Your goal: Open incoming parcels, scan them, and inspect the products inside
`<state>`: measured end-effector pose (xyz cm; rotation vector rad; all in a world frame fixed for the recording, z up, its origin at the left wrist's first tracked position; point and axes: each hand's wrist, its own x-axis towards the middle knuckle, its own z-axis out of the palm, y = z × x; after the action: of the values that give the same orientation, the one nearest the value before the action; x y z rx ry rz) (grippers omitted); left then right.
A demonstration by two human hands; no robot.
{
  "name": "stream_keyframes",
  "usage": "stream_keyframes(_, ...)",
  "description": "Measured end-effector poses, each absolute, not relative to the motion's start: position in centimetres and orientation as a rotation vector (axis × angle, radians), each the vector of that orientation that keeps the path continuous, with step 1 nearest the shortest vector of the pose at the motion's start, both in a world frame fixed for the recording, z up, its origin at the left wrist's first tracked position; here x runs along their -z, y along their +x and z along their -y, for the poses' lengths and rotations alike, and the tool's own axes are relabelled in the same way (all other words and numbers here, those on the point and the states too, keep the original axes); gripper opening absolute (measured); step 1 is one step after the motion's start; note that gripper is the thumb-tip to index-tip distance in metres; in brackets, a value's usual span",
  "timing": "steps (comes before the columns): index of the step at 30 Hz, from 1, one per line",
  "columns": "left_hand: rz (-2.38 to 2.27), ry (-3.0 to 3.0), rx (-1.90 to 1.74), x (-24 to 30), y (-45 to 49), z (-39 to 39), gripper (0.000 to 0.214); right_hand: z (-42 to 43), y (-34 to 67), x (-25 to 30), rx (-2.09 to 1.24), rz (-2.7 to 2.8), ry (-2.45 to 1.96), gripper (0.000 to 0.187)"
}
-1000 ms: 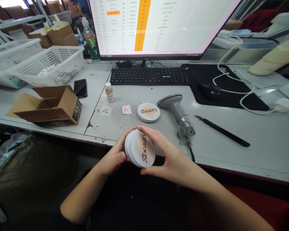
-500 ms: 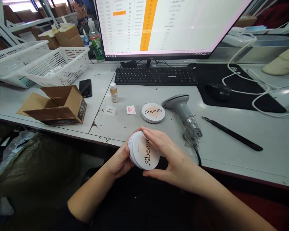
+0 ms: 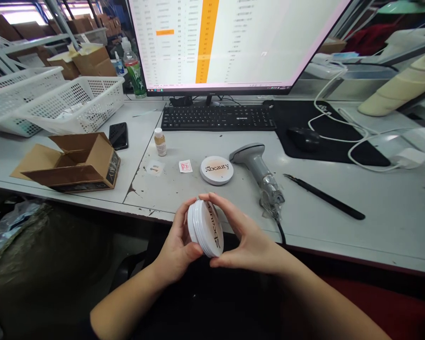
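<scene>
In front of the desk edge I hold a thick stack of round white discs (image 3: pixel 202 230), its printed face marked "beauty" turned to the right and its layered rim showing. My left hand (image 3: pixel 175 252) is closed round the left side, thumb on the lower rim. My right hand (image 3: pixel 250 241) grips the right side, fingers at the top and thumb at the bottom. Another stack of round discs (image 3: pixel 216 175) with the same print lies flat on the desk. Left of it are a small square red-and-white label (image 3: pixel 185 166), a clear sticker (image 3: pixel 155 168) and a small capped bottle (image 3: pixel 160 142).
A barcode scanner (image 3: pixel 257 167) and a black craft knife (image 3: pixel 326 197) lie on the right. An open cardboard box (image 3: pixel 74 165), phone (image 3: pixel 118 136) and white baskets (image 3: pixel 76 106) occupy the left. Behind are the keyboard (image 3: pixel 217 118), monitor (image 3: pixel 233 47) and mouse (image 3: pixel 304 138).
The held stack has turned so that more of its rim shows and its printed face points further right. My left thumb has moved lower on the rim. The view has shifted slightly right.
</scene>
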<state>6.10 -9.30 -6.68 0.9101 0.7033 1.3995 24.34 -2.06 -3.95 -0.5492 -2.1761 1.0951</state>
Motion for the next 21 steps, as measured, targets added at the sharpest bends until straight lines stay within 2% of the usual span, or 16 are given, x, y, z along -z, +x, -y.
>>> stream_keyframes(4, -0.766, 0.935, -1.356, 7.5, 6.1, 9.3, 0.08, 1.6, 24.8, 3.8, -1.186, 2.196, -0.512, 0.095)
stream_keyframes(15, -0.754, 1.039, -1.385, 8.4, 6.2, 8.9, 0.08, 1.7, 23.9, 3.6, -1.567, 1.805, -0.528, 0.061)
stream_keyframes(21, -0.749, 1.042, -1.381, 8.2, 6.1, 8.7, 0.076, 1.8, 23.3, 3.7, -1.582, 1.736, -0.559, 0.057)
